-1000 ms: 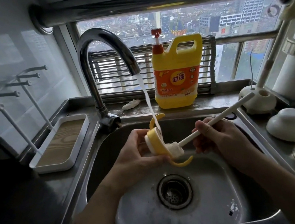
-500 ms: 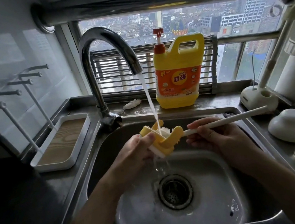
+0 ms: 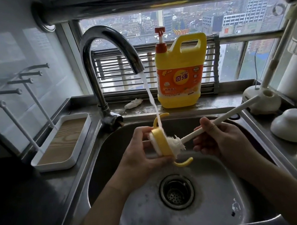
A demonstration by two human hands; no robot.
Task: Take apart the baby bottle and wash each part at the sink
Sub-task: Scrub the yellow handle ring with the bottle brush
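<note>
Steel sink (image 3: 102, 166) below a city-view window (image 3: 226, 19), and water (image 3: 149, 93) streams from the faucet (image 3: 95, 49) onto the yellow handled bottle collar (image 3: 160, 143), held over the middle of the basin above the drain (image 3: 176, 192). Left hand (image 3: 140, 157) grips that collar, fingers curled around its rim. Right hand (image 3: 222, 140) pinches the white brush (image 3: 176, 143) by its handle, bristles pressed against the collar's open face. Yellow detergent jug (image 3: 180, 73) stands at the surface's back edge, behind the basin.

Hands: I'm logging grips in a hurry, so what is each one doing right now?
Left hand: closed, holding the yellow handled collar.
Right hand: closed, holding the bottle brush by its handle.
</note>
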